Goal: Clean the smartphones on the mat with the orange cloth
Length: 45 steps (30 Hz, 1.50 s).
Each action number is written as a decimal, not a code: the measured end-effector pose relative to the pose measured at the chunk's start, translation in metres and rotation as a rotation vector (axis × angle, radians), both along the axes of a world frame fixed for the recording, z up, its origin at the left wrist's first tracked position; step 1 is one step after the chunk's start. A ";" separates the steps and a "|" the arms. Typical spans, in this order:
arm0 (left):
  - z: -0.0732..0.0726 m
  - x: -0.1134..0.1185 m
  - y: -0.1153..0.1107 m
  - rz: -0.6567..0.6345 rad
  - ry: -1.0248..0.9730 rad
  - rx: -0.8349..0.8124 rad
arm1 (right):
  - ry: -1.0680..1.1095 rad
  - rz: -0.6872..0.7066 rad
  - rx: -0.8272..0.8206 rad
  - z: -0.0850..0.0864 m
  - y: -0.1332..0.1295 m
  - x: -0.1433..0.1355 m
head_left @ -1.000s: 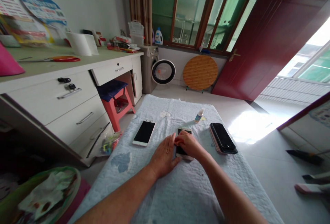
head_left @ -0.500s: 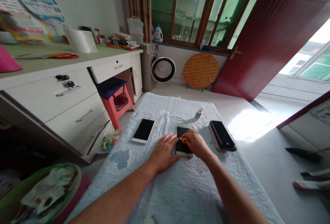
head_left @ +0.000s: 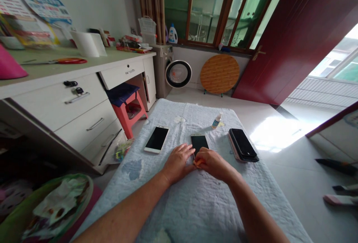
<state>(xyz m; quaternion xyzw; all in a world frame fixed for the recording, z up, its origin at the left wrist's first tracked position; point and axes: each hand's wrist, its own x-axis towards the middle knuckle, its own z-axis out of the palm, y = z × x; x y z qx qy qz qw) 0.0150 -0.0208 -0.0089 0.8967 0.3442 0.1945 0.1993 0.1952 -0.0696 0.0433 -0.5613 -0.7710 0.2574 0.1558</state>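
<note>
A smartphone [head_left: 199,141] with a dark screen and light frame lies face up on the cloth-covered table. My left hand [head_left: 179,163] rests along its left edge, fingers stretched out and thumb toward the near end. Closed around a small orange cloth [head_left: 198,163], my right hand [head_left: 210,161] presses on the phone's near end and hides that part. Left of my hands lies a white-framed smartphone [head_left: 157,139], screen up. To the right is a stack of phones with a black phone [head_left: 242,143] on top. A small spray bottle [head_left: 216,120] stands beyond my right hand.
A pale blue quilted cloth [head_left: 179,116] covers the table. At left are a white desk [head_left: 78,109] and a bin [head_left: 89,194] with crumpled tissue. A red stool [head_left: 127,118] stands beside the desk, and a washing machine [head_left: 162,71] has its round door open.
My right hand has slid with the orange cloth toward the near end of the phone, uncovering more of the far part of its screen. My left hand stays at the phone's left edge.
</note>
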 end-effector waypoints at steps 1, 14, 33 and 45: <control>0.001 0.000 0.000 0.004 0.011 -0.001 | -0.003 -0.008 -0.015 0.001 -0.001 0.005; 0.003 0.001 -0.001 0.006 0.040 0.009 | -0.105 -0.143 -0.030 0.003 -0.003 0.051; 0.000 0.002 0.002 0.040 -0.032 0.039 | -0.135 -0.174 0.051 -0.006 -0.004 0.016; 0.003 0.001 0.001 0.056 0.005 0.069 | -0.014 -0.061 0.051 -0.009 -0.001 -0.003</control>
